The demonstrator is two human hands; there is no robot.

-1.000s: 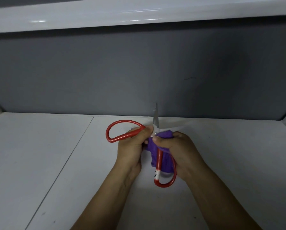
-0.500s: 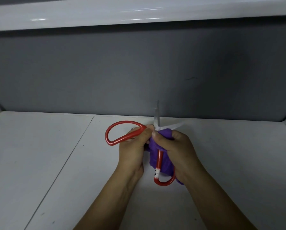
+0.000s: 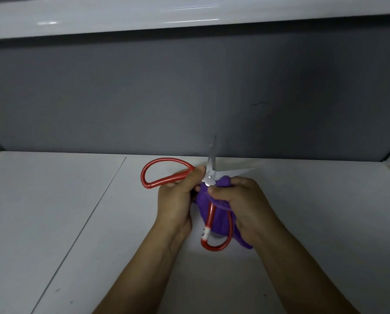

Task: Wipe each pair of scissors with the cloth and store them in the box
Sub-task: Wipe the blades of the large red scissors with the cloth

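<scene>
Head view. Holds a pair of scissors (image 3: pixel 209 176) up over the white counter (image 3: pixel 76 223), near its middle, blades splayed wide: one pointing up toward the grey wall (image 3: pixel 189 98), the other out to the right. Wraps the left hand (image 3: pixel 174 200) round the stem of the far red handle, grip closed on it just beside the pivot. Bunches the purple cloth (image 3: pixel 220 222) in the right hand (image 3: pixel 246 202), grip closed on the cloth, thumb pressing at the pivot. Lets the second handle loop hang down in front of the cloth.

Likely to handle as a stiff, fairly light tool: hard steel, smooth plastic loops, loose at the hinge, so apt to swing if held by one loop only. Sharp at the inner edges and tips; best taken by the handles or at the pivot, with cloth between skin and blade. Soft, limp cloth, easy to fold round a blade.

Cannot see any box, nor any other scissors. Cannot tell how far the cloth reaches along the right-hand blade, partly hidden behind the fingers and pale against the counter. Hard to make out the upright tip against the dark wall. Both forearms cut off at the bottom edge.
</scene>
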